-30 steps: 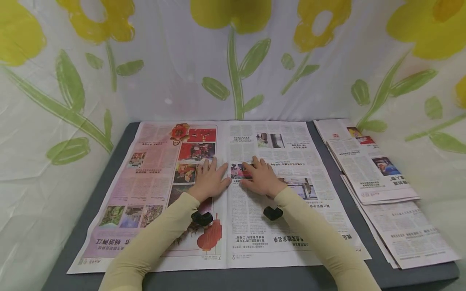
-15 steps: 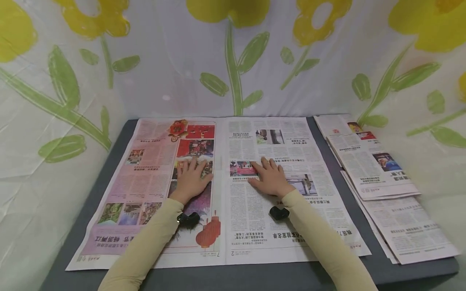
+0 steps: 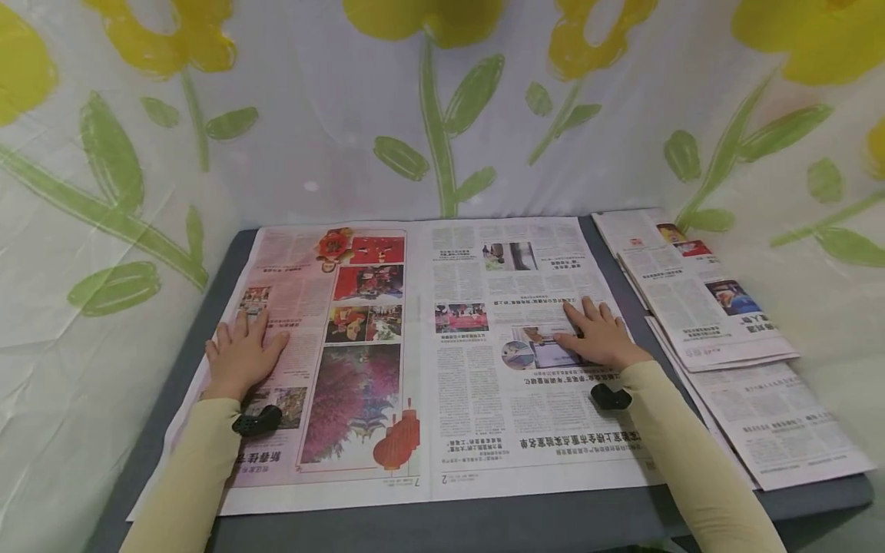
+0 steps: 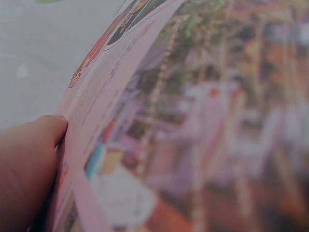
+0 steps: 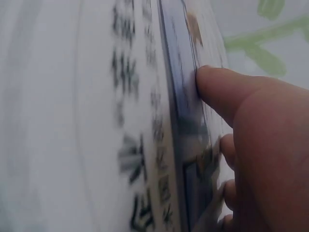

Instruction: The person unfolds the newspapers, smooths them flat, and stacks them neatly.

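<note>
A newspaper (image 3: 470,399) lies spread on the table, its centre fold running front to back. On the pink left page rests my left hand (image 3: 243,355), its fingers spread near the outer edge. My right hand (image 3: 600,336) rests on the right page with fingers apart, touching the paper beside a photo. In the left wrist view, the left thumb (image 4: 34,154) lies against the pink page. The right wrist view shows the right thumb (image 5: 227,89) on a printed picture, with other fingertips partly hidden behind the hand.
Several folded newspapers (image 3: 719,338) lie stacked in two overlapping piles at the table's right side. The dark grey table (image 3: 387,531) shows along the front edge. A white curtain (image 3: 311,138) with yellow flowers hangs behind and on both sides.
Both hands have slid apart from the centre fold, the left hand towards the left edge and the right hand towards the right edge. The newspaper stays spread in place.
</note>
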A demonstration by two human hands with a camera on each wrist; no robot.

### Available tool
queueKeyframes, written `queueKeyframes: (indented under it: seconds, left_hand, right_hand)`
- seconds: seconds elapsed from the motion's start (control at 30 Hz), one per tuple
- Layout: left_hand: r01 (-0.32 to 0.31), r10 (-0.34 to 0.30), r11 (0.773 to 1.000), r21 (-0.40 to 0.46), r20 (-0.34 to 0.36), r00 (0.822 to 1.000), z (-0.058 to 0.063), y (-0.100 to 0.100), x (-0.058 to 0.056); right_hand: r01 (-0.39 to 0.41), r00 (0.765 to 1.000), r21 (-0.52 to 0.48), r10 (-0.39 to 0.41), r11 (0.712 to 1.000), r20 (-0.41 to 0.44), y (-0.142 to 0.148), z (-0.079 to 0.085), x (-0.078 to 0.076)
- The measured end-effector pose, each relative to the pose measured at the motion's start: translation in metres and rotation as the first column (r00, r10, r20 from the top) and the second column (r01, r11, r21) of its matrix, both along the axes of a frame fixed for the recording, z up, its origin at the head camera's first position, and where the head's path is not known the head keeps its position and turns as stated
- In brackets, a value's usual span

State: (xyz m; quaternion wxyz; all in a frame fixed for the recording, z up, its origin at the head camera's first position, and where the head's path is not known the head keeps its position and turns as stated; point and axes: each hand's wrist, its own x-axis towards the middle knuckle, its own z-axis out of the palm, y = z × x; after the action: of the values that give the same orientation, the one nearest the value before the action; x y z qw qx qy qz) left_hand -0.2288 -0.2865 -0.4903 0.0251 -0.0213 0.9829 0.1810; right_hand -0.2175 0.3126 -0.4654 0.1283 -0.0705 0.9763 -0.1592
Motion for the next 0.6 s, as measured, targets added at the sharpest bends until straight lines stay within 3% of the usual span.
queueKeyframes:
  seconds: [0.5,0.6]
  left_hand:
    - [0.011,-0.011,1.000,0.004,0.008,1.000,0.000,-0.002,0.002]
    - [0.013,-0.013,1.000,0.010,0.006,1.000,0.000,-0.004,0.003]
  right_hand:
    - [-0.001,1.000,-0.024,0.000,1.000,-0.018,0.005,0.000,0.004]
    - [0.016,0.999,-0.103,-0.020,0.995,-0.035,0.012,0.008,0.003]
